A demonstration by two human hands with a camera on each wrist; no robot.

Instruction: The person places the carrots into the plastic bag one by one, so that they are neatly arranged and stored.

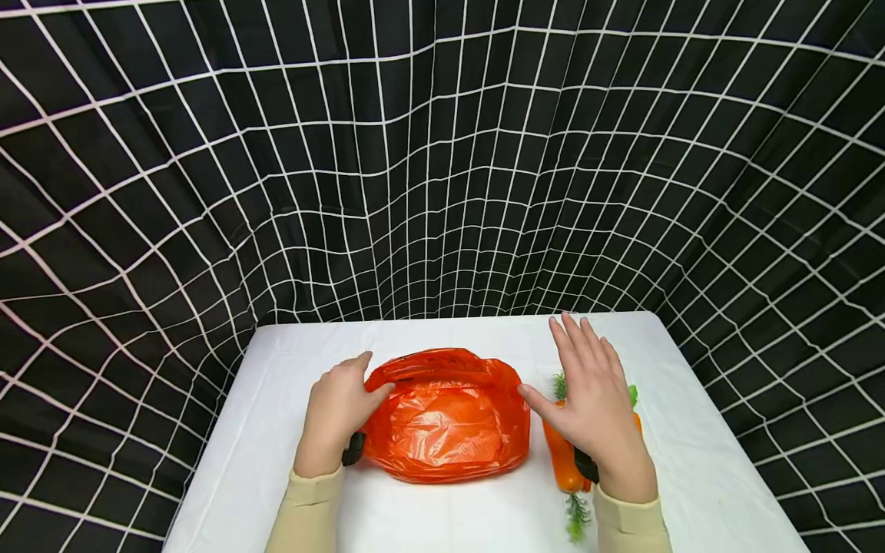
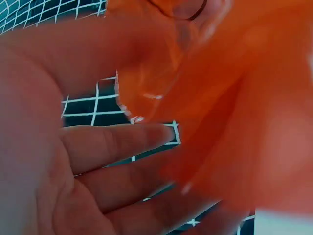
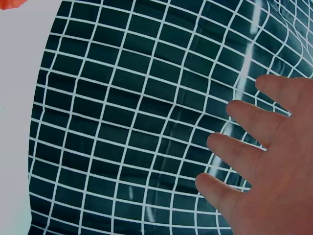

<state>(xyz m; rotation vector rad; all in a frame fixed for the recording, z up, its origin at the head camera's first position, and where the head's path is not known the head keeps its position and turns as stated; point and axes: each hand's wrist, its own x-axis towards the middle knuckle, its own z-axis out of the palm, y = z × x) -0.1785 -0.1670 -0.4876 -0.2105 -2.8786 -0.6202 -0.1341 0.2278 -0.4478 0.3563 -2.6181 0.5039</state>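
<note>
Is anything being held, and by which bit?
Nothing looks held: the left hand is open at the orange bag; the right hand is open and empty.

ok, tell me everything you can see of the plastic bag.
The bag is orange-red, thin and shiny, apparently plastic, with wrinkled sides and small dark marks near its far rim. It sits on the white table, mouth spread wide and facing up, its inside showing. The left hand is at its left edge, thumb over the rim; the right hand's thumb tip reaches its right edge, though I can't tell whether it touches. Handles can't be made out clearly.
</note>
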